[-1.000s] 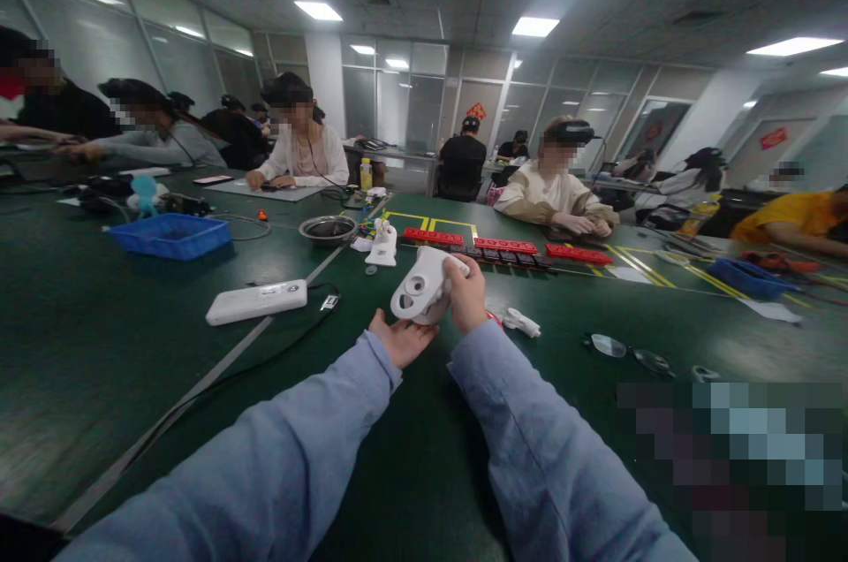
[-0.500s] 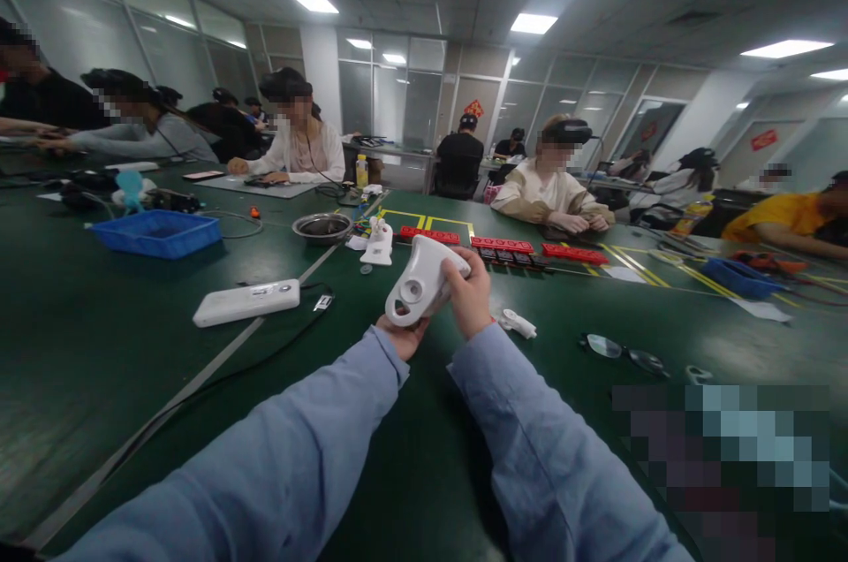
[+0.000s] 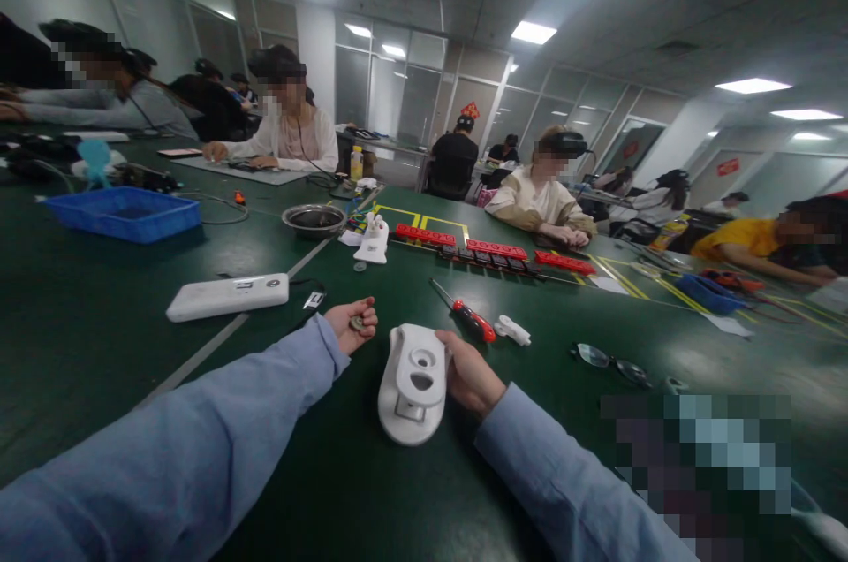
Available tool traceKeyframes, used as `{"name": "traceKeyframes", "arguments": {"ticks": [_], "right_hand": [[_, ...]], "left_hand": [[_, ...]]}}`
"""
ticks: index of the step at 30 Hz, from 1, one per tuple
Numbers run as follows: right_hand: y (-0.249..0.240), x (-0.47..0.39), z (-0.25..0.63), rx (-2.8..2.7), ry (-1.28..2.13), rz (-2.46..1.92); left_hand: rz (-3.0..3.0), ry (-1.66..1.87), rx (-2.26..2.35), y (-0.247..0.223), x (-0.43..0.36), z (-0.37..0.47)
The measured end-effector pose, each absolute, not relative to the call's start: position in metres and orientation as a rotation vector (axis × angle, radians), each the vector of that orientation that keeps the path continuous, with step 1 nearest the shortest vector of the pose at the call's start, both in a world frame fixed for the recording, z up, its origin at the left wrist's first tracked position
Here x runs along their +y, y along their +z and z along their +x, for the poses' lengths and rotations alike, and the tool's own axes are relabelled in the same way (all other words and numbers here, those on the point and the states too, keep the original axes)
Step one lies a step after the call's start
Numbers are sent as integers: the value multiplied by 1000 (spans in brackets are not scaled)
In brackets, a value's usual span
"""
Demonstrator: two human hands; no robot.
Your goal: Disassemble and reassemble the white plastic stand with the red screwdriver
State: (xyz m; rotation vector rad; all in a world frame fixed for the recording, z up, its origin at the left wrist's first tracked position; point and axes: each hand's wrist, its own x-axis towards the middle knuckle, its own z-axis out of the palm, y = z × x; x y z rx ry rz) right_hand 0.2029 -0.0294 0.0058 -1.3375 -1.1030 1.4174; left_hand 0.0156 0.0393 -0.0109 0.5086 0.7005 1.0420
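My right hand (image 3: 473, 372) grips the right side of a white plastic housing (image 3: 412, 381), with its fingers partly hidden behind it. The housing has a rounded end, a round socket, an oval opening and a wire-like loop. To its left, my left hand (image 3: 350, 323) is turned palm up with curled fingers, and a small round greyish disc (image 3: 357, 322) lies in them. A red and black screwdriver (image 3: 474, 320) rests on the table beyond my right hand. Beside its handle is a small white plastic part (image 3: 513, 330).
A white oblong device (image 3: 229, 296) with a cable lies left. Farther off are a blue tray (image 3: 125, 213), a metal bowl (image 3: 314, 219), another white part (image 3: 372, 240) and red strips (image 3: 495, 249). Glasses (image 3: 609, 363) lie right. Several people sit around the green table.
The white housing has come down and nearer, now held by my right hand alone. My left hand has moved away leftward, showing the small disc. The screwdriver has come into sight.
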Motion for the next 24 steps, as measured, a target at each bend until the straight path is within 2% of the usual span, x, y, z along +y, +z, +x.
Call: {"name": "traceKeyframes", "arguments": {"ticks": [3,6,9,12,15,19,24], "right_hand": [[4,-27,201,-1274,1306,-1516],[23,-24,218,-1468,1002,-1704],[51,-17,256,-1575,657,-1806],[65,-6,303,-1623,515,-1857],[53,6,338,-1630,532,-1882],[33,18,347,-1511,581,-1806],[43,5,289,-1405,873,-1418]], "left_hand": [[719,993,744,-12,32,19],[971,908,772,-15,23,18],[1237,832,738,-14,13,12],[1770,593,721,-10,6,7],[2135,422,814,-8,2,9],[2118,706,918,-14,-3,19],[1998,1008,894,-21,-6,28]]}}
